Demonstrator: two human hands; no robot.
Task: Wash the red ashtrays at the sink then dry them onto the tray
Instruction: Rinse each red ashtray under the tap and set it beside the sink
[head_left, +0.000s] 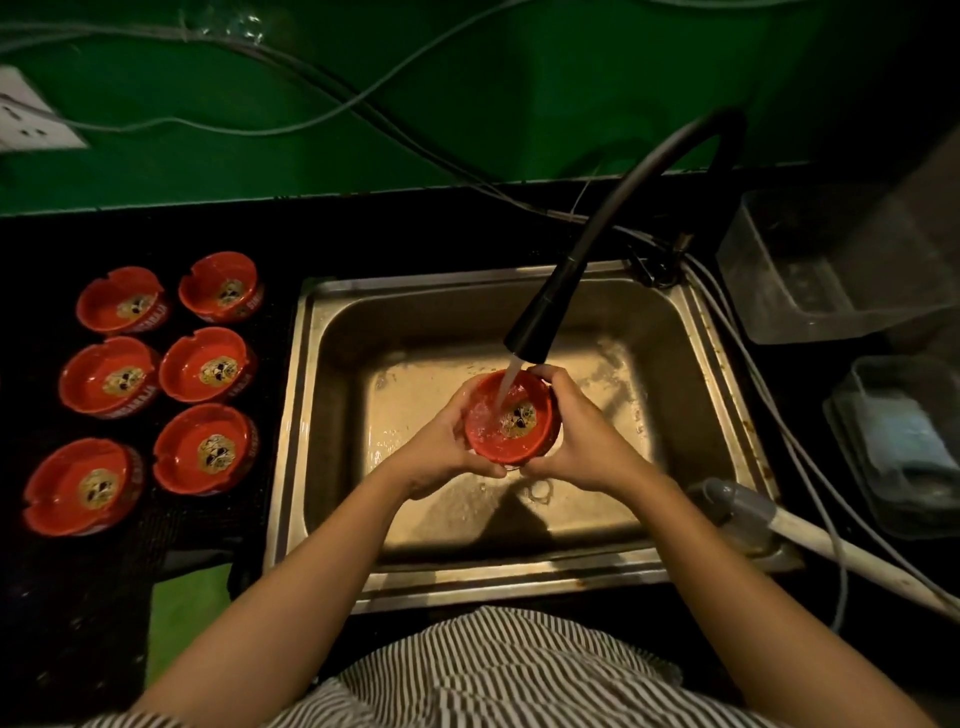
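Over steel sink basin: 1 round red glazed ashtray, mouth up under black faucet stream, cupped between left hand and right hand, both grips curled round its wall.

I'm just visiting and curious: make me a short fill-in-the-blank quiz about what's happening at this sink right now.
1. Both hands, the left hand and the right hand, hold one red ashtray under running ____.
2. The water falls from a black ____ above the steel sink.
3. On the dark counter left of the sink sit ____ more red ashtrays.
4. The person wears a ____ top.

Missing words: water; tap; six; striped
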